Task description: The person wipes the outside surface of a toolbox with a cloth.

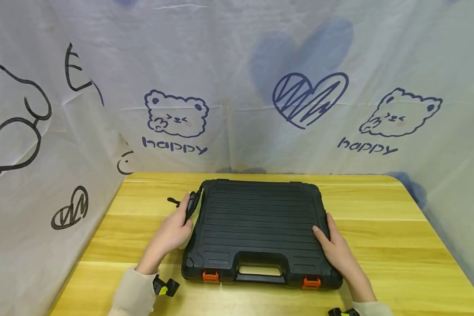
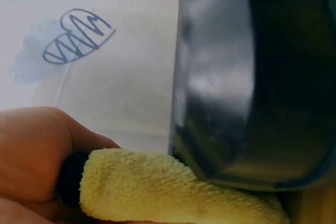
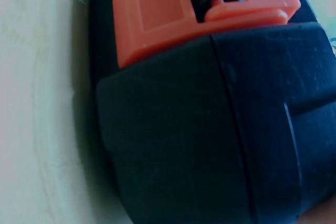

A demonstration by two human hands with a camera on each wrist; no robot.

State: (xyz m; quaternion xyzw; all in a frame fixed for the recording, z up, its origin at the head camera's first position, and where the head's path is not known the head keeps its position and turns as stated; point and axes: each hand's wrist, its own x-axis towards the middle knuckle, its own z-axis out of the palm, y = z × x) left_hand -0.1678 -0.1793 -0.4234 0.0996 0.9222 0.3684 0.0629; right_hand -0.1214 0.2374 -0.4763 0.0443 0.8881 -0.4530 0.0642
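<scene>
A black plastic tool case [image 1: 260,219] with a ribbed lid lies flat and closed on the table, its handle toward me. My left hand [image 1: 177,228] grips a duster with a black back [image 1: 192,204] and a fluffy yellow pad [image 2: 157,187]. In the left wrist view that pad lies right against the case's left side. At the other end, my right hand [image 1: 337,248] holds the case's right edge, thumb on top of the lid. An orange latch [image 3: 157,3] fills the upper part of the right wrist view, beside the case's front corner.
The wood-grain table [image 1: 395,245] extends on both sides of the case. A white cloth [image 1: 237,87] printed with bears and hearts hangs behind the table and along its sides. Another orange latch [image 1: 210,276] sits at the front left of the case.
</scene>
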